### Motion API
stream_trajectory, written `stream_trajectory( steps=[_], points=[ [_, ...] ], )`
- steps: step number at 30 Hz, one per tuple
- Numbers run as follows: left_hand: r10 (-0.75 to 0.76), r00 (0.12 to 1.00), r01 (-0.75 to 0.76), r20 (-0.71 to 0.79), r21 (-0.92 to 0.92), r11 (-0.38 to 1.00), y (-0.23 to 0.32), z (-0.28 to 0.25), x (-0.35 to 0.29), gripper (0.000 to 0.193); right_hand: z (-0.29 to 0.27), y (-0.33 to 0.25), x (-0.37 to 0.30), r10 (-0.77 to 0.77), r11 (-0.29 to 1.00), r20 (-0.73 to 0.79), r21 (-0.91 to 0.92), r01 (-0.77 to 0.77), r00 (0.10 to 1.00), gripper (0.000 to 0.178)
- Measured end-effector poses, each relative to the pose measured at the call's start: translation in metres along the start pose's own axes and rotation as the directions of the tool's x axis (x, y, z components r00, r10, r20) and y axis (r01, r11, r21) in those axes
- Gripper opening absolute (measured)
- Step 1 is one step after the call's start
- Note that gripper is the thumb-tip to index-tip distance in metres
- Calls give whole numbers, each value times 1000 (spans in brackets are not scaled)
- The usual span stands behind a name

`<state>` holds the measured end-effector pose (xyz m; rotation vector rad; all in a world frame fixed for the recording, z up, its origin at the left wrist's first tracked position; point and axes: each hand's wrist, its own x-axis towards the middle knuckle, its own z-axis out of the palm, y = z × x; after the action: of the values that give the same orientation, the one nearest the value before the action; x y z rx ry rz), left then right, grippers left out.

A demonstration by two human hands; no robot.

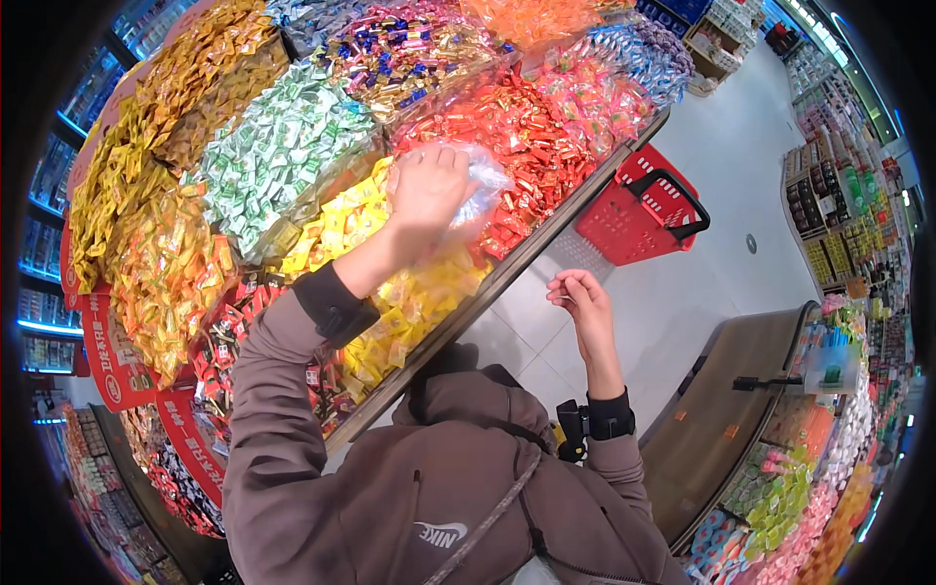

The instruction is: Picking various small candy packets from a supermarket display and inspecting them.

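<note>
And here's the clear plastic bag (486, 180), crumpled and shiny, just right of the left hand's (431, 190) fingers, above the line where yellow sweets (414, 302) meet red ones (546, 146). Those fingers are bent, knuckles up, tips tucked out of sight; whether they're clamped on the plastic or merely against it, I can't tell from here. A bag that thin would slump unsupported, so a hand right beside it makes sense.

Below the wrist, more yellow wrappers! Left of the fingers, pale green packets (288, 146) fill their own section, presumably kept apart so the kinds don't mingle. The whole spread is heaped high, probably so that a hand can dip in from the side without stretching.

Now to the right hand (582, 297), out past the worktop's wooden edge (541, 244): fingers half curled, thumb near the index, nothing clearly between them. Do the tips meet? Can't say. Held out like that, clear of the heap, it looks free to help with the plastic.

Just ahead of those right fingers, a red basket (619, 224) with a black handle (694, 205), apparently on the pale floor (746, 166). It sits close alongside the worktop, I'd guess for easy reach!
</note>
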<state>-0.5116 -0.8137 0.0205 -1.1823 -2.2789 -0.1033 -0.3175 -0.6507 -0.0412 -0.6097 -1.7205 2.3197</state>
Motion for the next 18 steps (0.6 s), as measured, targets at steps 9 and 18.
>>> stream_trajectory(
  steps=[9,18],
  points=[
    [54,998,-53,-27,53,997,2,6,-16,18,27,-5,18,-57,998,33,-24,58,998,18],
    [99,974,-151,-202,-261,953,-39,-25,-11,18,61,-46,35,-322,927,188,-139,349,928,11]
  ],
)
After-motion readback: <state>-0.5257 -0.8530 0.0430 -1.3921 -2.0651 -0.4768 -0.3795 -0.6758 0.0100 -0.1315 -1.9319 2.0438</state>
